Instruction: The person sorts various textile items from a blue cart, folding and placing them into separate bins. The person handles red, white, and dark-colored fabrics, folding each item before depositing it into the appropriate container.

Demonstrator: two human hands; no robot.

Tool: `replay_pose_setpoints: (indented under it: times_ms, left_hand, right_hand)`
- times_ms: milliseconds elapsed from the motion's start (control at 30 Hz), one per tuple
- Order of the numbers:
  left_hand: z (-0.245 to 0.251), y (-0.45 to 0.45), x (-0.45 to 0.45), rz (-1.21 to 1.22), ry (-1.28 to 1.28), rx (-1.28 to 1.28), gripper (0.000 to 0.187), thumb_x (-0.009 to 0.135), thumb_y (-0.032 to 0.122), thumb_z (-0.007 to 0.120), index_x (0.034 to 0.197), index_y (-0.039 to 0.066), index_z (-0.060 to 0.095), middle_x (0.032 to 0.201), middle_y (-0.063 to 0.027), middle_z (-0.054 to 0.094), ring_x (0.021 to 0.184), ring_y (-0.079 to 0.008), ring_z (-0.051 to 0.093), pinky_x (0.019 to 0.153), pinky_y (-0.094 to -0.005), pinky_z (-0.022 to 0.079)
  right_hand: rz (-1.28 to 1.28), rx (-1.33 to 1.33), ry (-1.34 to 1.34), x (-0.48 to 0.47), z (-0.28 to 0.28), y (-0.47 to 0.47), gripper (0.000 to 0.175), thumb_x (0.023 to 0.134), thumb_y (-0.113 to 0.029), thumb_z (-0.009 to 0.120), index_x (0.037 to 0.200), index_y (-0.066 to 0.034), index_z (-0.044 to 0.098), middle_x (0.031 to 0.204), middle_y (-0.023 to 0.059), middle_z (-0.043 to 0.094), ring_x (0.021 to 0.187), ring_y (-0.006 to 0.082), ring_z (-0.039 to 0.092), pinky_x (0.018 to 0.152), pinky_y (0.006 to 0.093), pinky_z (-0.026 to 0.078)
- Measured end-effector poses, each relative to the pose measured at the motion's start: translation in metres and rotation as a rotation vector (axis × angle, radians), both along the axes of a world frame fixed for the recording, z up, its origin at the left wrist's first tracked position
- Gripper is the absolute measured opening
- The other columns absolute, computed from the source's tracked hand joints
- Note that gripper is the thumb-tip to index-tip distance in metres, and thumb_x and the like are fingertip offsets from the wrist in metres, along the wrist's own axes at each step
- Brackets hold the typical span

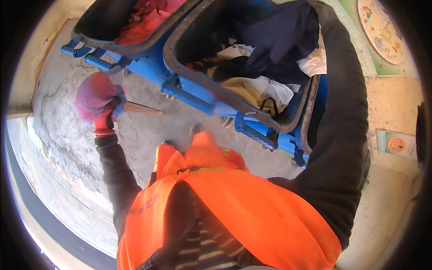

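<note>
My left hand (107,118), in a red and dark glove, is closed on a bunched pinkish-purple plastic bag (94,96) left of the bins. A wooden strip (143,108) shows just beyond it; whether the hand touches it I cannot tell. At the top edge my right hand (319,7) is partly cut off, with dark navy cloth (280,37) hanging from it into the middle blue wheeled bin (216,89). Its fingers are hard to see. Under the cloth lie white and beige fabric pieces (260,89) and a thin black strap (270,105).
Another blue bin (135,50) at upper left holds red plastic bags (145,23). A third bin's rim (312,114) stands close on the right. Bin handles (187,98) jut towards me. Walls flank both sides; my shoes (195,129) are on the concrete floor (145,131).
</note>
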State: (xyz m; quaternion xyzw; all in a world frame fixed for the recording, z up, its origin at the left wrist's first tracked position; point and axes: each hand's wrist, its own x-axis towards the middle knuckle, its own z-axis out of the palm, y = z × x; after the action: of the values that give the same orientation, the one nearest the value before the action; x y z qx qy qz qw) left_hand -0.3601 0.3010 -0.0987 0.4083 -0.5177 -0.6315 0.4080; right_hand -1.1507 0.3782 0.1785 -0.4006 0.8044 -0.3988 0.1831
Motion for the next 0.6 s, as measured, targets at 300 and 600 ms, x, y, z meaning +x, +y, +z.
replay_pose_setpoints:
  times_ms: [300,600]
  left_hand:
    - [0.062,0.02,-0.049,-0.184,-0.024,-0.099,0.013,0.093,0.016,0.063,0.087,0.005,0.06,0.068,0.0003,0.05,0.052,-0.0089,0.04,0.049,-0.0256,0.029]
    - [0.043,0.009,-0.037,-0.029,-0.07,-0.077,0.01,0.087,0.011,0.067,0.081,0.009,0.06,0.062,0.0003,0.051,0.049,-0.0102,0.043,0.047,-0.027,0.032]
  right_hand:
    - [0.022,0.068,0.659,0.076,0.045,0.025,0.035,0.095,-0.031,0.063,0.117,-0.004,0.065,0.105,0.0108,0.069,0.09,0.0247,0.066,0.08,0.0391,0.053]
    - [0.159,0.995,0.654,0.173,-0.16,0.08,0.058,0.084,-0.057,0.067,0.118,-0.0104,0.07,0.129,0.0157,0.065,0.121,0.0296,0.062,0.101,0.0417,0.049]
